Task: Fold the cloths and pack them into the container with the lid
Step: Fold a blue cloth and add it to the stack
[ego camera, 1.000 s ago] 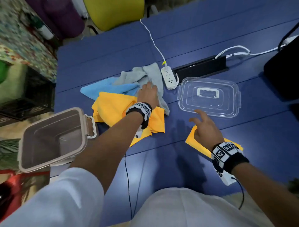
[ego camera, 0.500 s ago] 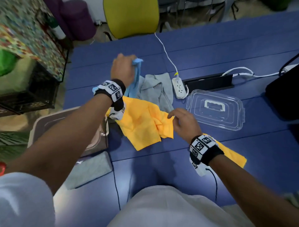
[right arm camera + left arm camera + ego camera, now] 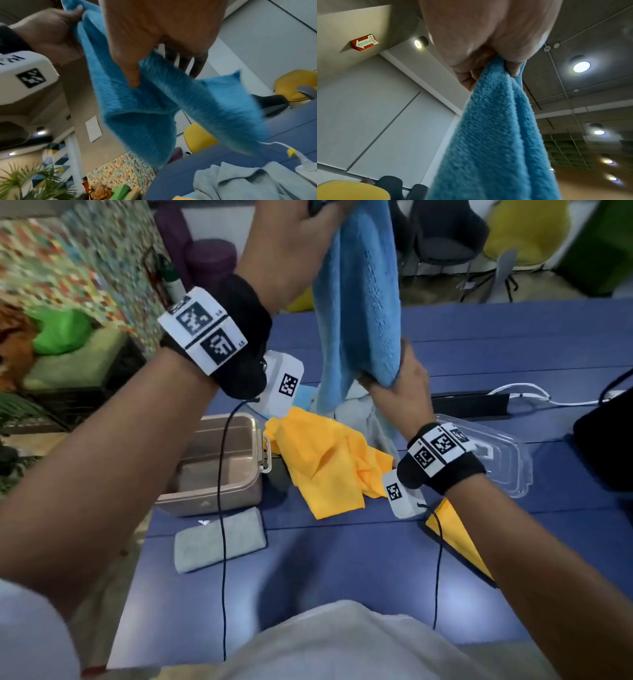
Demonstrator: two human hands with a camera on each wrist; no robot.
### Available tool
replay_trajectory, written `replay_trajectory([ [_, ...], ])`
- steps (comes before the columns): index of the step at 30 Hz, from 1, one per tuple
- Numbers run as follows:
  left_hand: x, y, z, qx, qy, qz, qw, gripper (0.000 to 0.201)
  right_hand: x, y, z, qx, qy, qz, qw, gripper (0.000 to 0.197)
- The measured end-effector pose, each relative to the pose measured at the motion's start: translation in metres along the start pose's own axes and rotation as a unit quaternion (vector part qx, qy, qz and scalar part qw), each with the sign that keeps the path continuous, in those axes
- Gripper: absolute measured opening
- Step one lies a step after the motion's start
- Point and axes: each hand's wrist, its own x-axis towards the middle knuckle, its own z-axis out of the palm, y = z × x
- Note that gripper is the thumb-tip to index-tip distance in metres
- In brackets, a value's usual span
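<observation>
My left hand [image 3: 298,234] is raised high above the table and pinches the top of a blue cloth [image 3: 359,302]. The wrist view shows fingers bunched on the blue cloth [image 3: 496,135]. Lower down, my right hand [image 3: 400,374] grips the hanging cloth's edge, thumb in front and fingers behind the blue cloth [image 3: 137,108]. An unfolded yellow cloth [image 3: 325,463] and a crumpled grey cloth [image 3: 356,412] lie beneath on the blue table. The taupe container [image 3: 205,498] stands open at the left edge. Its clear lid [image 3: 503,460] lies to the right.
A folded grey cloth [image 3: 219,542] lies in front of the container. A folded yellow cloth [image 3: 455,539] sits under my right forearm. A black bar [image 3: 469,405], a white cable [image 3: 524,392] and a black object [image 3: 606,446] occupy the back right. Chairs stand beyond the table.
My left hand has lifted the blue cloth from the pile high into the air. My right hand has left the yellow cloth and taken hold of the blue cloth's lower part.
</observation>
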Motion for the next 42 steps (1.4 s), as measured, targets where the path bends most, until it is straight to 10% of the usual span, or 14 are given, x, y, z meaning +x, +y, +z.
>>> replay_trajectory([
  [4, -0.057, -0.018, -0.012, -0.023, -0.036, -0.093, 0.995, 0.042, -0.03, 0.029, -0.009, -0.111, -0.04, 0.023, 0.993, 0.025],
  [12, -0.185, -0.074, -0.018, -0.021, -0.12, -0.279, 0.952, 0.012, -0.078, 0.067, -0.056, -0.146, -0.237, 0.063, 0.958, 0.048],
  [25, -0.228, -0.046, -0.058, -0.085, -0.081, -0.242, 0.963, 0.01, -0.102, 0.045, -0.101, -0.217, -0.185, -0.05, 0.957, 0.04],
  [34, -0.472, -0.031, -0.038, -0.06, -0.39, -0.408, 0.823, 0.032, -0.266, 0.138, -0.07, -0.31, -0.505, 0.065, 0.803, 0.035],
  [39, -0.529, -0.028, -0.032, -0.046, -0.455, -0.42, 0.784, 0.048, -0.297, 0.152, -0.072, -0.291, -0.604, 0.145, 0.728, 0.038],
  [42, -0.532, -0.031, -0.036, -0.077, -0.453, -0.464, 0.758, 0.018, -0.297, 0.158, -0.081, -0.292, -0.634, 0.174, 0.695, 0.05],
])
